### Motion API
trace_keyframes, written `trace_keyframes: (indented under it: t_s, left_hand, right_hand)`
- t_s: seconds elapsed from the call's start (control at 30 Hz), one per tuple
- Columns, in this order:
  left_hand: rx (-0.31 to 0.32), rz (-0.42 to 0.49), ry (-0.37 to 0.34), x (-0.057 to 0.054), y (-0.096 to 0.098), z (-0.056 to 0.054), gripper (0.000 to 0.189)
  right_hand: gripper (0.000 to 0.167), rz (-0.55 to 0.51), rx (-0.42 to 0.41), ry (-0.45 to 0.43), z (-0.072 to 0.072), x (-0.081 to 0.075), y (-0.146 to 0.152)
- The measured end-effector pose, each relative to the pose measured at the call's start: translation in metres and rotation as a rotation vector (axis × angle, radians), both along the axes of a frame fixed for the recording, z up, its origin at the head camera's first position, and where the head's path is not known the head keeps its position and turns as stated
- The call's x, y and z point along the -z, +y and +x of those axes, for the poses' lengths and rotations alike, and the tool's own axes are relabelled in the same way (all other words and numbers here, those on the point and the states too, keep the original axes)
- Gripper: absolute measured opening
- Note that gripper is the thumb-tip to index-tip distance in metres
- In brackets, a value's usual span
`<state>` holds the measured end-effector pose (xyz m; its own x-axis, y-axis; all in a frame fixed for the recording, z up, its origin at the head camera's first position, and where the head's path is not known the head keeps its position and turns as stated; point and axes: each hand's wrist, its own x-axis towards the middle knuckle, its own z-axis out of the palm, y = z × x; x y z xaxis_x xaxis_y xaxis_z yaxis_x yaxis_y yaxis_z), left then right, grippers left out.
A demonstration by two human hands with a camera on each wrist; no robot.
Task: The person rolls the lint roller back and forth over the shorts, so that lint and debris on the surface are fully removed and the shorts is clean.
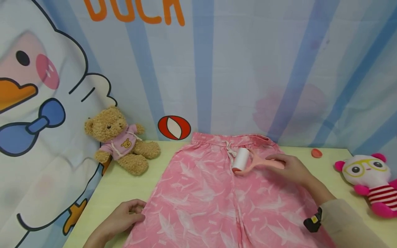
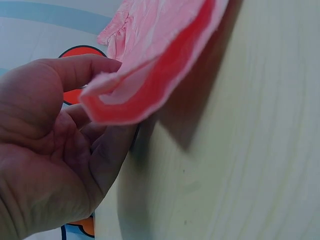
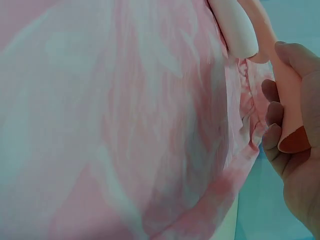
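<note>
A pair of pink shorts (image 1: 198, 186) with a white whale-like print and a drawstring lies spread out, waistband toward the back wall. My right hand (image 1: 289, 168) grips the peach handle of a lint roller (image 1: 241, 159), its white roll lying over the shorts just beside the drawstring. In the right wrist view, fingers wrap that handle (image 3: 290, 100) and the white roll shows at the top. At the near left side, my left hand (image 1: 125, 217) pinches the edge of the shorts; the left wrist view shows the leg opening (image 2: 125, 112) lifted off the table between thumb and fingers.
A teddy bear (image 1: 124, 141) in a pink top sits at the back left of the pale table (image 1: 102, 196). On the right lie a small red oval piece (image 1: 316, 153) and a plush panda-like toy (image 1: 370, 182). A printed cloth (image 1: 235, 69) hangs behind.
</note>
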<state>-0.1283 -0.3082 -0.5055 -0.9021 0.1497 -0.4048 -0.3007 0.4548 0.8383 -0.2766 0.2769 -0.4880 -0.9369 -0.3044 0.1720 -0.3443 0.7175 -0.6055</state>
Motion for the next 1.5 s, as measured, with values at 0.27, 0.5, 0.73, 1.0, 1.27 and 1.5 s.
trace_keyframes:
  t_s: [0.27,0.5,0.73,1.0,1.27,1.5]
  left_hand:
    - [-0.01,0.002,-0.015,0.0,0.0,0.001,0.041]
    - [-0.023,0.001,-0.033,0.0,0.001,0.0,0.041]
    - [-0.017,0.009,-0.038,0.002,-0.001,-0.001,0.041]
    - [-0.005,0.014,-0.037,0.0,0.0,0.0,0.041]
    - [-0.004,0.019,-0.036,0.0,-0.001,0.0,0.041]
    - [-0.003,0.012,-0.024,0.0,0.0,0.0,0.042]
  right_hand:
    - [0.036,0.026,-0.046,0.061,-0.006,-0.004,-0.02]
    - [0.042,0.06,-0.029,0.039,-0.006,-0.003,-0.012]
    - [0.043,0.099,0.008,0.019,0.0,-0.007,0.011]
    - [0.046,0.143,0.033,0.012,0.007,-0.015,0.045]
    - [0.048,0.208,0.034,-0.025,0.013,-0.028,0.081]
    - [0.054,0.259,0.083,-0.103,0.021,-0.038,0.104]
